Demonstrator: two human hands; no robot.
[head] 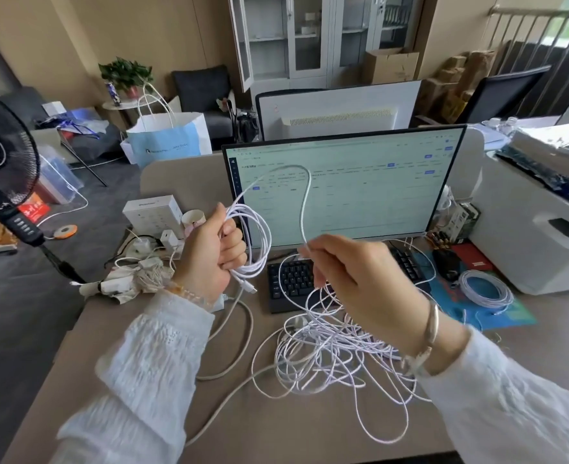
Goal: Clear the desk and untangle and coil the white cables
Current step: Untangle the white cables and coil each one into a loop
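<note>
Above the desk [115,329], in front of the lit monitor [343,182], both hands work one white cable. Left hand [212,252]: fingers curled round a partly formed coil [259,236] of several loops, whose plug end [250,288] hangs just below the fist. Right hand [353,272]: thumb and fingertips pinch the free run of the same cable [306,192], which arches up from the coil, over in front of the screen, and down into the pinch. Below the right hand this run drops into the tangled heap [326,346] of white cable lying on the desk, partly over the near edge of the black keyboard [293,279]. A thicker off-white cord [246,329] curves along the desk beside the heap; whether it is knotted into it cannot be told. A finished coil [485,288] lies flat on the blue mat [510,313] to the right, near the dark mouse [447,262], well apart from the heap.

Step in hand, as judged: coiling, with the heap not yet unwound and desk clutter such as the crumpled paper [132,283] and power strip [142,246] at the left not yet cleared.

Next move, as judged: bring the pinched run across to the left hand to lay another loop, letting cable slide through the pinch. This calls for drawing slack gently, since loops in the heap cross one another and a hard pull could tighten a knot or drag the heap against the keyboard.
</note>
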